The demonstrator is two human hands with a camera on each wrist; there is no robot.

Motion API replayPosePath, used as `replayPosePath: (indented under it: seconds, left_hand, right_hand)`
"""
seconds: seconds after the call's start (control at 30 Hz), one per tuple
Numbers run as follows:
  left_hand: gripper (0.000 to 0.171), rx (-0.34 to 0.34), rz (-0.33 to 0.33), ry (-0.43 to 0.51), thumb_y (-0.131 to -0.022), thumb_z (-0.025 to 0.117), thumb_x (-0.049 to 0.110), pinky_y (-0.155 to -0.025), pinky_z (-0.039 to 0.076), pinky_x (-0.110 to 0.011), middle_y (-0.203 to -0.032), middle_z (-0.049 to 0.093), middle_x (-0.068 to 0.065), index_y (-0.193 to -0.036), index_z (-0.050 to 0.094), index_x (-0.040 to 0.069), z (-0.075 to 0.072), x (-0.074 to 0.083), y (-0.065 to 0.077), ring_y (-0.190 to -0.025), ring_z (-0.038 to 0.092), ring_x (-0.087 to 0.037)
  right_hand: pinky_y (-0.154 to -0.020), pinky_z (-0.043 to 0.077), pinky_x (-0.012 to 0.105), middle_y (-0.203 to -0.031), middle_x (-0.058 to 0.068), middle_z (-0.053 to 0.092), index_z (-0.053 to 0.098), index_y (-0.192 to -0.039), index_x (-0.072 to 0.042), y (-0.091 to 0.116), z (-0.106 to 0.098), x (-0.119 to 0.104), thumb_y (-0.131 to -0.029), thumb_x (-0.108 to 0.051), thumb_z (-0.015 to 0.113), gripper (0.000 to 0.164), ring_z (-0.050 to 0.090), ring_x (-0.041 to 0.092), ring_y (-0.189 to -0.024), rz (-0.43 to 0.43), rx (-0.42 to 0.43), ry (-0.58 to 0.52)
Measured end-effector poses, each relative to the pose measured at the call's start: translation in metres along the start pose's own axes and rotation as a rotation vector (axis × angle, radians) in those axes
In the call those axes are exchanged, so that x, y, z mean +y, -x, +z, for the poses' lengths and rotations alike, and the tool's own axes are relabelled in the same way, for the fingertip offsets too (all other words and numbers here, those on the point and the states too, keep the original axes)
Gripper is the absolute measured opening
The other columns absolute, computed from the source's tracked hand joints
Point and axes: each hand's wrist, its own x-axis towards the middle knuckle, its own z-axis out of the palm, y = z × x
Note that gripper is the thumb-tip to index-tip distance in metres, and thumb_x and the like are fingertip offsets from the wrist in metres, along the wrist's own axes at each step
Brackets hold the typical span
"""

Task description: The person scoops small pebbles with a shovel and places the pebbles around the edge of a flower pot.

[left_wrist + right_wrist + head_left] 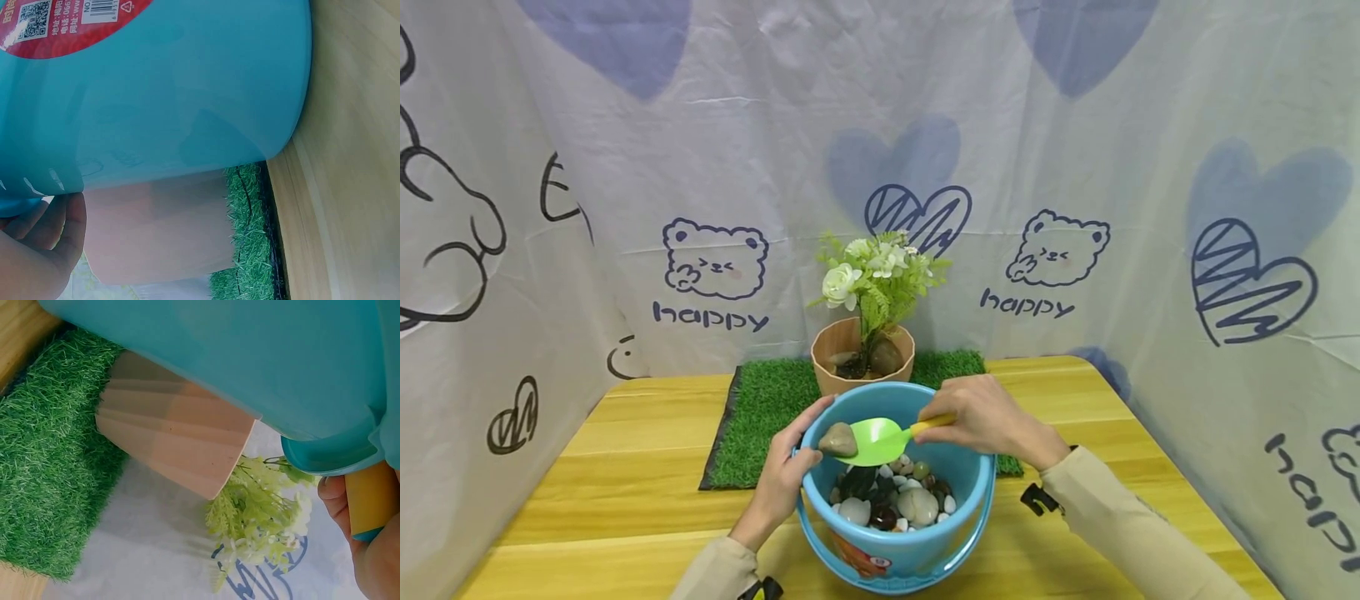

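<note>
Cloth backdrop (820, 75): "happy" beneath each of two bears (716, 259) at the back; "happy" again at right;
Red label (72, 46): on the blue bucket (187, 100); QR code (32, 20); barcode (100, 7) above "NO."; recycling triangle (127, 6); 地址, 电话, 网址 with "www", line ends cut off.

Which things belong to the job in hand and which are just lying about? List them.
Job: left hand; right hand; green shovel; stone on it; blue bucket; pebbles inside.

Probably lying about: white flowers; flowerpot (unsure); artificial grass mat; bear-print curtain.
</note>
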Motion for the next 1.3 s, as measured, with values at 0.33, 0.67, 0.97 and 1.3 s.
replayPosePath:
  seconds: [0.33, 0.67, 0.97, 1.3]
  left_hand:
    - [0.067, 0.008, -0.001, -0.028, -0.082, 0.041, 0.003, -0.064, 0.045, -0.031, -0.140, 0.055, -0.018, -0.148, 0.044, 0.009, 0.001, -0.001, 0.001, -0.088, 0.055, -0.012]
    - [0.067, 0.002, -0.006, -0.019, -0.082, 0.041, 0.002, -0.065, 0.048, -0.032, -0.138, 0.055, -0.018, -0.148, 0.043, 0.010, 0.002, 0.000, 0.000, -0.080, 0.058, -0.031]
    - [0.067, -0.006, -0.001, -0.002, -0.082, 0.040, 0.002, -0.080, 0.057, -0.037, -0.140, 0.055, -0.016, -0.149, 0.043, 0.013, 0.002, -0.002, -0.002, -0.106, 0.064, -0.033]
    - [0.067, 0.002, -0.005, 0.020, -0.082, 0.040, 0.003, -0.084, 0.057, -0.041, -0.142, 0.053, -0.016, -0.149, 0.043, 0.009, 0.001, -0.002, 0.000, -0.116, 0.061, -0.037]
  right_hand:
    - [-0.057, 0.038, 0.013, -0.081, -0.015, 0.073, 0.080, -0.092, -0.024, 0.005, -0.003, -0.001, -0.080, -0.042, 0.076, 0.023, 0.052, 0.000, -0.069, 0.034, 0.015, 0.009]
    - [-0.057, 0.040, 0.015, -0.078, -0.013, 0.072, 0.081, -0.090, -0.023, 0.013, -0.004, -0.002, -0.077, -0.039, 0.079, 0.021, 0.054, 0.002, -0.068, 0.032, 0.091, 0.071]
    - [-0.055, 0.040, 0.014, -0.074, -0.013, 0.070, 0.080, -0.087, -0.023, 0.021, -0.005, 0.000, -0.077, -0.038, 0.079, 0.018, 0.054, 0.001, -0.064, 0.014, 0.166, 0.091]
    - [-0.056, 0.042, 0.014, -0.075, -0.012, 0.071, 0.080, -0.086, -0.023, 0.025, -0.011, 0.000, -0.078, -0.037, 0.079, 0.017, 0.057, 0.000, -0.066, 0.061, 0.140, 0.079]
